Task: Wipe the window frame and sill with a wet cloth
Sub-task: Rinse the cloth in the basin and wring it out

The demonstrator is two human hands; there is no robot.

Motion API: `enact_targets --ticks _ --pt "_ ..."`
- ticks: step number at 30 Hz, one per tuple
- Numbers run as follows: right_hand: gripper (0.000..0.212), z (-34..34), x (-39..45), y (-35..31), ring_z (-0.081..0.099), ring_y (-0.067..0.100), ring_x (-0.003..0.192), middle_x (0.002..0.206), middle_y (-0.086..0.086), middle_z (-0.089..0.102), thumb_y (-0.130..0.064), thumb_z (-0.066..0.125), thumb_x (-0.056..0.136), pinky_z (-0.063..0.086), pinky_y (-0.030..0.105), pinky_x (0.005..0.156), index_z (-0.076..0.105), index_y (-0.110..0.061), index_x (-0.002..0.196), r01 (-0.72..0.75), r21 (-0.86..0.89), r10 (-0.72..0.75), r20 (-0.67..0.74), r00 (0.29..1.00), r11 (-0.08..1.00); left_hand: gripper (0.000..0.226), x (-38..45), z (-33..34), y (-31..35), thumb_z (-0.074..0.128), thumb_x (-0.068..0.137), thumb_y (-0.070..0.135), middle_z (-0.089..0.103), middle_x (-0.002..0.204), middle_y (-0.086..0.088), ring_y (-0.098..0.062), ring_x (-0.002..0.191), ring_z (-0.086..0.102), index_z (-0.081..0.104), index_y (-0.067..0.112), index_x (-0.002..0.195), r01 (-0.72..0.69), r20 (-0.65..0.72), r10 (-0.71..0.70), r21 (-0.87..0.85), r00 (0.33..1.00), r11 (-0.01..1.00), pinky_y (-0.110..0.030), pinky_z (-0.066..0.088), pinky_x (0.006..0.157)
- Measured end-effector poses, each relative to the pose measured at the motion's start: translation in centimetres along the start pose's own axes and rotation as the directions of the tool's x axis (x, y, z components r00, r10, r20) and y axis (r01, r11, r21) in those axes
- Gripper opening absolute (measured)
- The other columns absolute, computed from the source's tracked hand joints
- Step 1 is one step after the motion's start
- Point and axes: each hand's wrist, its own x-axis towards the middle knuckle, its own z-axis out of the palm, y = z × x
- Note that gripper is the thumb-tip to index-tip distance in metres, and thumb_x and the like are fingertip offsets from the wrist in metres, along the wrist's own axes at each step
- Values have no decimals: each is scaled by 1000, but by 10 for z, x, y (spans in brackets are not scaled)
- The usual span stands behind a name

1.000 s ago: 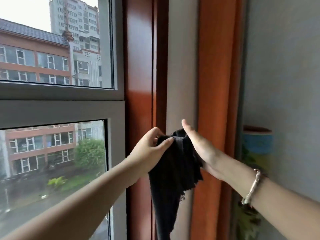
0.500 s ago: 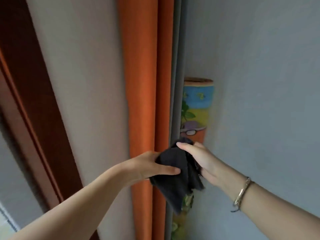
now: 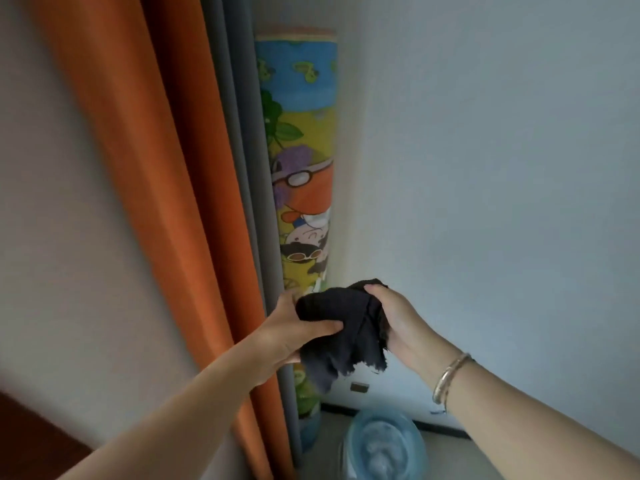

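A dark, bunched cloth (image 3: 341, 332) hangs between both my hands, in front of the wall's corner. My left hand (image 3: 287, 332) grips its left side, thumb laid across the front. My right hand (image 3: 398, 318) holds its right side with fingers curled over the top. A ragged end of the cloth dangles below. The window and its glass are out of view; only a dark red-brown piece of frame (image 3: 31, 441) shows at the bottom left.
An orange curtain (image 3: 145, 168) and a grey curtain (image 3: 239, 168) hang on the left. A rolled cartoon-print mat (image 3: 301, 150) stands in the corner. A blue basin (image 3: 384, 441) sits on the floor below my hands. The pale wall (image 3: 485, 168) fills the right.
The view has swung right and down, away from the window. Both hands carried the cloth off the frame and lower, bunching it; the basin has come into sight.
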Motion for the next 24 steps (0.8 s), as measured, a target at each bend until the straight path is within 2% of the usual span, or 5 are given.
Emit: enact_targets --ticks 3,6,12,20,24 --pt "25 -17 13 18 65 26 86 103 16 68 -25 48 96 51 31 64 63 -9 107 -35 50 39 -65 997 998 118 19 17 -25 91 51 35 40 135 0 -22 123 47 17 32 143 -28 -12 32 244 999 969 -44 45 102" --pt "24 -41 32 47 63 24 83 94 13 68 -26 47 96 50 32 68 63 -9 99 -96 113 106 -84 991 989 103 41 35 -63 88 55 43 34 131 2 -17 122 43 28 31 138 -76 19 77 487 997 870 -30 40 102" --pt "23 -99 95 124 57 28 96 97 17 60 -20 47 96 46 37 87 60 -2 102 -167 226 196 -109 975 960 34 100 73 -157 73 80 20 64 110 5 -8 106 58 62 18 113 -140 175 57 511 983 848 -22 43 92" --pt "17 -191 184 200 61 34 103 99 20 64 -17 50 92 46 45 99 62 -6 87 -267 226 309 -177 935 937 27 180 134 -245 58 90 6 68 75 18 6 70 61 67 31 85 -55 169 -32 487 985 871 -19 47 76" --pt "20 -223 219 236 63 33 92 97 21 67 -20 53 90 52 42 87 65 -5 89 -350 206 389 -201 899 914 23 210 153 -287 53 93 7 72 84 -1 0 73 63 71 19 99 -13 153 -67 471 986 882 -17 47 74"
